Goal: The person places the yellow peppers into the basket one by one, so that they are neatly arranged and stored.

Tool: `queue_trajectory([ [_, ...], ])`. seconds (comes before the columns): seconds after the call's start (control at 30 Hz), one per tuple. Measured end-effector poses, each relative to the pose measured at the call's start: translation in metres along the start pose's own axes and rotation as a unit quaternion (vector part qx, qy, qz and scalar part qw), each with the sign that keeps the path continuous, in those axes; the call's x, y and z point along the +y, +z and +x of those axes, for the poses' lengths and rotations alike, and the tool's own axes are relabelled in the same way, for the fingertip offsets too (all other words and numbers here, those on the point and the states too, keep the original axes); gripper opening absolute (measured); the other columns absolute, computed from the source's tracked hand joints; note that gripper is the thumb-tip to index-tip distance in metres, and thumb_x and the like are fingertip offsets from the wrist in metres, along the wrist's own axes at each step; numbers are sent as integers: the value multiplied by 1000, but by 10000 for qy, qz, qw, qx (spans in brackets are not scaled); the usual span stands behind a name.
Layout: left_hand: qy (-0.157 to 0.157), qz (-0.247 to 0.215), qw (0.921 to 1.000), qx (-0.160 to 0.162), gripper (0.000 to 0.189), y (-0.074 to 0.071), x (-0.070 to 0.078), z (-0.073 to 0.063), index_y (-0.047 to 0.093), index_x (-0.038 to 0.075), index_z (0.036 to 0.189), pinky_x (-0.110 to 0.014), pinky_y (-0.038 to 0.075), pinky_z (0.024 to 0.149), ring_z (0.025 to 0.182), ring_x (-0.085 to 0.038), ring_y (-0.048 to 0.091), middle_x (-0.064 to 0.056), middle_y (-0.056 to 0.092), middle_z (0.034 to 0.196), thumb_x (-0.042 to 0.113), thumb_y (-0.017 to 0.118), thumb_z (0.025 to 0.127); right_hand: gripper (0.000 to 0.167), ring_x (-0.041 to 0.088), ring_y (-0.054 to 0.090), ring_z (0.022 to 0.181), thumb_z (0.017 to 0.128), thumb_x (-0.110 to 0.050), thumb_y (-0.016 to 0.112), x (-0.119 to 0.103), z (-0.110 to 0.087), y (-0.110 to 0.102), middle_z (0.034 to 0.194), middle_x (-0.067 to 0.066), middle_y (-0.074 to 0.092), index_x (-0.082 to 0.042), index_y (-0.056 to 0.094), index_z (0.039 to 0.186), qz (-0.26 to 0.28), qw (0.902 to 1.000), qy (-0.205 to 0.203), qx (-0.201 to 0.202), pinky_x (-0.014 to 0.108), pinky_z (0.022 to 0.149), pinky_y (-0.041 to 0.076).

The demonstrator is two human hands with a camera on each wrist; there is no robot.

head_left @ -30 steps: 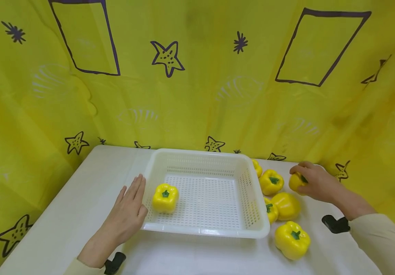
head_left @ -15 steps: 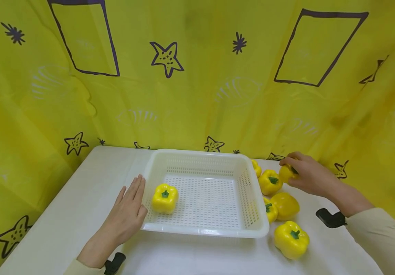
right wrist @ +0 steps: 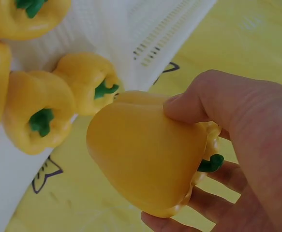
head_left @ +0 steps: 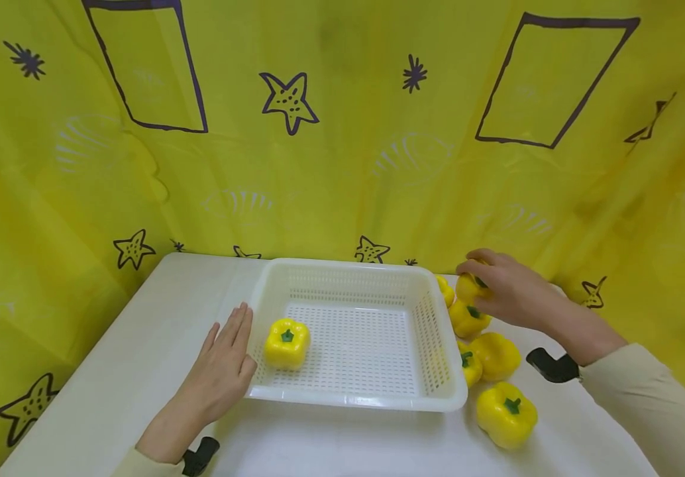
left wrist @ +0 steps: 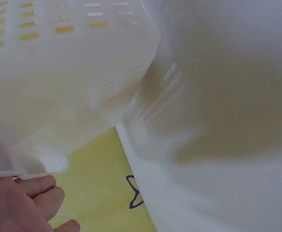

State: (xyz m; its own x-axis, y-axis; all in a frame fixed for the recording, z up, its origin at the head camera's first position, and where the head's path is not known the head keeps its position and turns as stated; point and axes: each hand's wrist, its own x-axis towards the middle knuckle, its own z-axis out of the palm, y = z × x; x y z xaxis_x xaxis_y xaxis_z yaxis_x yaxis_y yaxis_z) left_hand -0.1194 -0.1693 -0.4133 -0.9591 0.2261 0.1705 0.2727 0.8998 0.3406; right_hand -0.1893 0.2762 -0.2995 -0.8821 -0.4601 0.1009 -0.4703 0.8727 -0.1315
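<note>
Your right fingers [right wrist: 209, 205] held a yellow pepper [right wrist: 148, 150].
Its green stem [right wrist: 211, 163] faced your palm [right wrist: 274, 193]; the white perforated basket [head_left: 354, 401] sat beside your left fingers [head_left: 233, 328].

The left hand [head_left: 214, 374] is held with its fingers [head_left: 235, 328] extended forward, while the right arm [head_left: 646, 391] is stretched out and the right hand [head_left: 512, 291] is curled in a grip

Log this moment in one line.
right hand: grips green-stemmed yellow bell pepper; left hand: at left side of white perforated plastic basket; inside: one yellow pepper
</note>
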Motion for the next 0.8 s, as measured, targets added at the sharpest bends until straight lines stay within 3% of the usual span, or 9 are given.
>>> queue_trajectory([
  [0.53,-18,-25,10000,-35,67,-2,1,1,18,-3,156,-61,11,122,153,-36,17,-18,17,166,14,40,95,43,44,59,114,80,-3,68,-34,22,1,138,24,55,-12,66,122,-71,9980,-622,126,50,83,58],
  [0.8,-29,-29,10000,-14,67,-1,2,0,20,-3,156,-61,13,122,153,-36,18,-18,18,165,14,41,95,45,42,58,117,80,-2,68,-51,34,11,139,21,54,-12,66,123,88,9981,-607,19,52,89,56],
])
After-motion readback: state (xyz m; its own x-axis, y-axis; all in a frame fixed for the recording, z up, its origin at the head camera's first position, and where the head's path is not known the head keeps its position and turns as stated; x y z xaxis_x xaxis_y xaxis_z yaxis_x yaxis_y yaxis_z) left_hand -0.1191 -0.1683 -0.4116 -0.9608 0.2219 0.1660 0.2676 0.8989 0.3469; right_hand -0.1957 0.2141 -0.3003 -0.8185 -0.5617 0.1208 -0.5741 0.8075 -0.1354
